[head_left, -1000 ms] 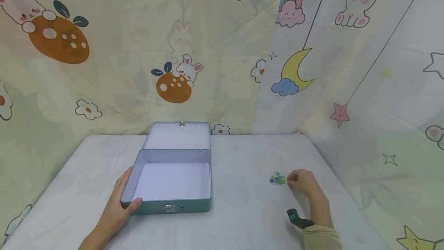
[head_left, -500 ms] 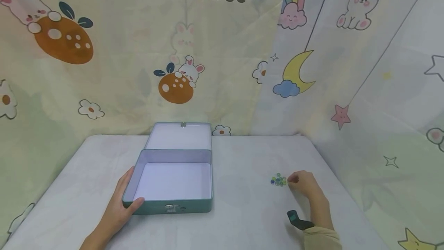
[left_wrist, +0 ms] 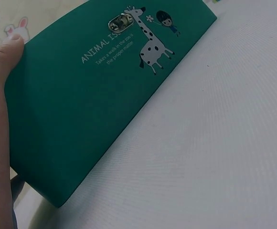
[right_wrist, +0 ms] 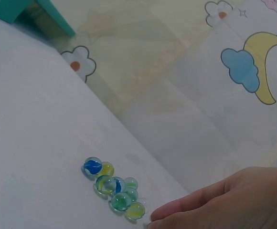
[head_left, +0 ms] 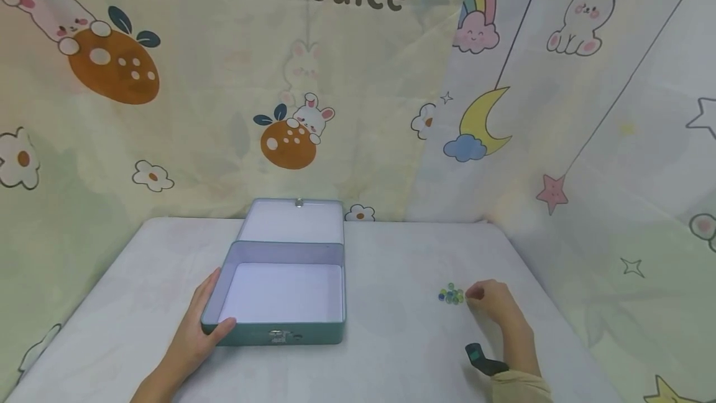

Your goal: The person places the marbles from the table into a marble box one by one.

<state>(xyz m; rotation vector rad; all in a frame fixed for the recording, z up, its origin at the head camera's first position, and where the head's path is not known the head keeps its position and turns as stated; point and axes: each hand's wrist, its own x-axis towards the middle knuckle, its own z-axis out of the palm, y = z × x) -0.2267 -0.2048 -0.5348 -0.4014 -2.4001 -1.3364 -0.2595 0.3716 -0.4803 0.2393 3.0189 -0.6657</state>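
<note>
A green tin box (head_left: 285, 333) with a white inside stands on the table, its lid (head_left: 293, 221) tipped back behind it. My left hand (head_left: 192, 328) holds its front left corner, thumb over the front rim and fingers along the left side. In the left wrist view the box front (left_wrist: 76, 105) shows a giraffe print and a metal clasp (left_wrist: 121, 23). To the right lies a cluster of several glass marbles (right_wrist: 122, 201), green, yellow and blue. My right hand (head_left: 498, 303) is at the cluster's right edge, thumb and forefinger pinched together, a small glassy glint at the fingertips.
The white-covered table (head_left: 391, 353) meets a printed cloth backdrop (head_left: 369, 142) at the back and sides. A dark band with a projecting piece (head_left: 485, 362) sits at my right wrist, by the sleeve (head_left: 520, 385).
The head view has shifted slightly, so the whole scene sits a little lower and further right. Both hands, the box and the marbles keep their places relative to each other.
</note>
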